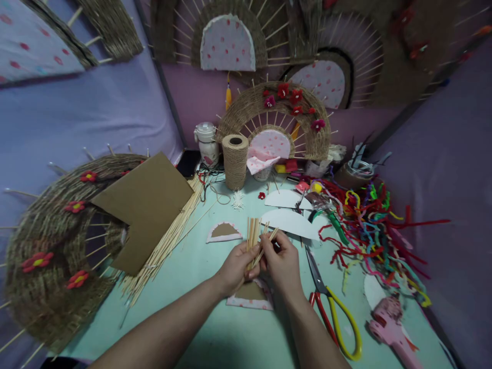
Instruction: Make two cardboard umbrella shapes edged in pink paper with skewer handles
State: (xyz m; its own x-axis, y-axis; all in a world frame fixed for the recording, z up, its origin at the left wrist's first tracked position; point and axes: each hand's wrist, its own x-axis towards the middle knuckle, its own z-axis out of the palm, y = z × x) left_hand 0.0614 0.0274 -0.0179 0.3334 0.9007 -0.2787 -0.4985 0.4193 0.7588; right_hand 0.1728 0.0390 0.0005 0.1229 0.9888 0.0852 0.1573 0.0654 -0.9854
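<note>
Left hand (235, 267) clenches stick bundle (252, 233); right hand (283, 262) pinches 1 stick (272, 237); half-disc (250, 295) beneath carries 0 sticks.

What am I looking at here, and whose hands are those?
They belong to a person wearing a camera on the head, so you see what that person sees, looking down. There is just this one picture. The left hand grips a bundle of thin sticks. The right hand pinches a single stick. Under them, on the turquoise table, lies a half-round cardboard piece. Nearby are scissors, a spool of twine, colourful fuzzy wires, a pink glue gun and loose sticks.
</note>
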